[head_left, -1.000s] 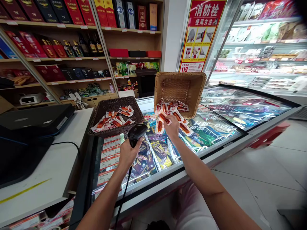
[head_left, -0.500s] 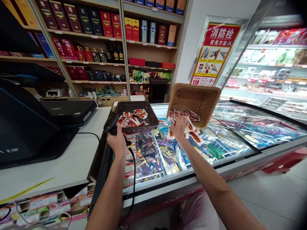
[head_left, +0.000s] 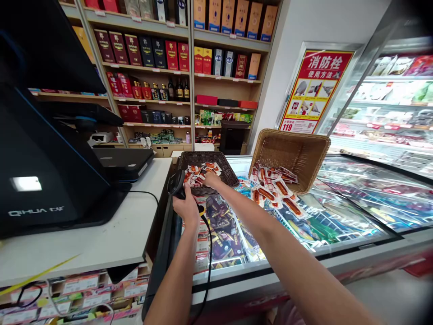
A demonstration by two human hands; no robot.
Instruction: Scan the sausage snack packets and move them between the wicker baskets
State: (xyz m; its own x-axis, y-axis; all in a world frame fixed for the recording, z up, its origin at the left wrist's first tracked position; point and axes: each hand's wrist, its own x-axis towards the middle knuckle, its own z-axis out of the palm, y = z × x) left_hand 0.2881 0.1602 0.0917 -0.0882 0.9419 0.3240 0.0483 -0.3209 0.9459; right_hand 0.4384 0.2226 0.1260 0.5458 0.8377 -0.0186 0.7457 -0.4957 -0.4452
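My left hand (head_left: 186, 207) is wrapped round the handle of a black barcode scanner (head_left: 176, 183), whose cable hangs down past the wrist. The scanner is beside the near left corner of a dark brown woven basket (head_left: 232, 177) holding several packaged sausages (head_left: 212, 168). My right hand (head_left: 212, 180) reaches across into this basket, its fingers closed at a packaged sausage (head_left: 200, 178); the fingertips are partly hidden. To the right, a tan woven basket (head_left: 294, 149) lies tipped on its side, with more packaged sausages (head_left: 265, 193) spilling from its mouth onto the glass lid.
Both baskets rest on a glass-topped freezer (head_left: 237, 266) full of frozen packs. At left, a black checkout terminal (head_left: 50, 180) stands on a white counter (head_left: 135, 230). Shelves of boxed bottles (head_left: 169, 56) line the back wall; a refrigerated display (head_left: 399, 104) is at right.
My right hand has moved left from the tan basket's sausages to the dark basket. My left hand still holds the scanner. The view has shifted, so everything sits lower and further right.
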